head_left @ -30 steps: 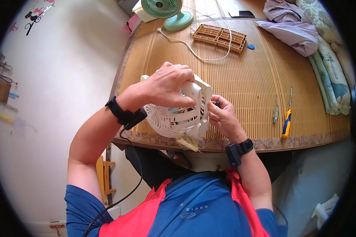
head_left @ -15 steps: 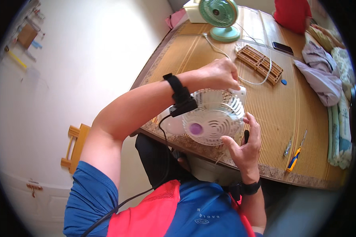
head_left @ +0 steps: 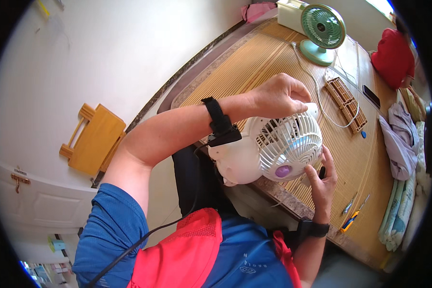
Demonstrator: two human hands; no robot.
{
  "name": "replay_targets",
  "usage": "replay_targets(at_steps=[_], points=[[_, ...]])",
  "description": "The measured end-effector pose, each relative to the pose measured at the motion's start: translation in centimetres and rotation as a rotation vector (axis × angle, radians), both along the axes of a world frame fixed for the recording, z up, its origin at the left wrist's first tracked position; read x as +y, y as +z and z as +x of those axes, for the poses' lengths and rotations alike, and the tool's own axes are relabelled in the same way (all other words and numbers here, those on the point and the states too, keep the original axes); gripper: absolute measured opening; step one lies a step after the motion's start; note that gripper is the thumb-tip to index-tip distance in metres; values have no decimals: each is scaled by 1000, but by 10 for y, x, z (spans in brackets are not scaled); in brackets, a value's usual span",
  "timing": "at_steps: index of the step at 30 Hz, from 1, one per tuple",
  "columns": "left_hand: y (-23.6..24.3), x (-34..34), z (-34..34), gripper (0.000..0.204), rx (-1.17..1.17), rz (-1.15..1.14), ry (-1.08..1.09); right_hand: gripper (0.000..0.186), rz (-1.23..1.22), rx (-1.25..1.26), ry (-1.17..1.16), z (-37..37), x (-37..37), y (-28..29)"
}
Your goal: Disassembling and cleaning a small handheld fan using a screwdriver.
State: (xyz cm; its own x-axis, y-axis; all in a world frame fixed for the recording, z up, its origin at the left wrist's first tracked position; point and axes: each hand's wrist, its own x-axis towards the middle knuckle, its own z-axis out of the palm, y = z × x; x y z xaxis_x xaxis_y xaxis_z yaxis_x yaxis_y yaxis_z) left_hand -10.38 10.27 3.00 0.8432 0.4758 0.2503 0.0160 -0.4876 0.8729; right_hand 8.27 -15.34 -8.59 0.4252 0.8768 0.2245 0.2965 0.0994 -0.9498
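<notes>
A pale floor (head_left: 105,57) held a small wooden stool (head_left: 93,139) beside a white door (head_left: 38,206); a bamboo mat (head_left: 254,67) covered the table.

- Small white plastic desk fan (head_left: 273,149) with a round slatted grille and purple centre cap, held tilted above the near edge of the bamboo-matted table, grille facing up and right.

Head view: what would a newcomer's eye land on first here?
A small white fan with a purple hub, held up in the middle over the near edge of the bamboo-matted table. The left hand grasps its top and the right hand touches the lower right rim of its grille. At the table's far end stands a green fan, upright.
</notes>
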Motion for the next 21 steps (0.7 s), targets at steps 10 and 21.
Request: replay_targets(at_steps=[10,21], points=[[-27,7,-45,34,-170,405,16,67,-59,152,34,13,27,-30],[-37,-104,-181,105,35,128,25,57,-229,264,-109,27,8,-30]])
